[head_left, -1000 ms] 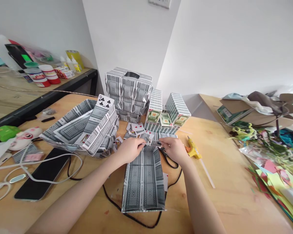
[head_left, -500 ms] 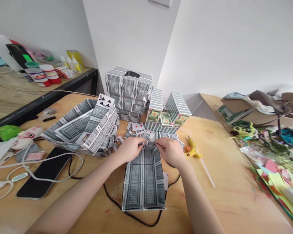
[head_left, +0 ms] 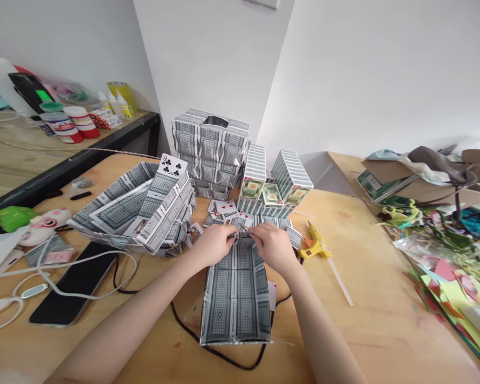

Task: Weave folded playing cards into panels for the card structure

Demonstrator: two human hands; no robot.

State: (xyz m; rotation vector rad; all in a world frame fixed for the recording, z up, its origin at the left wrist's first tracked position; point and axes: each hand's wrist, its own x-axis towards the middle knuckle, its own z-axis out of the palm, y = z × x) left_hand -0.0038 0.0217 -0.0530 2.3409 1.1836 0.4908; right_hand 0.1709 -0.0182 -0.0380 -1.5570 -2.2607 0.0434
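A long open box made of grey patterned playing cards (head_left: 235, 298) lies on the wooden table in front of me. At its far end, my left hand (head_left: 220, 244) pinches the rim near the left corner. The fingers of my right hand (head_left: 272, 244) are closed on the same far rim, near the right corner. Both hands hide parts of that edge. Loose cards (head_left: 224, 208) lie just beyond it. Right of my right hand rests a yellow glue gun (head_left: 315, 243) with a clear glue stick.
A larger card tray (head_left: 116, 205) stands at the left, with a card tower (head_left: 210, 152) and stacked card boxes (head_left: 290, 178) behind. A black phone (head_left: 74, 285), white cable and black cord lie nearby. Coloured craft scraps (head_left: 448, 277) cover the right side.
My right hand has shifted slightly left and up along the far rim. Its fingers have closed in on the edge. My left hand stays almost where it was.
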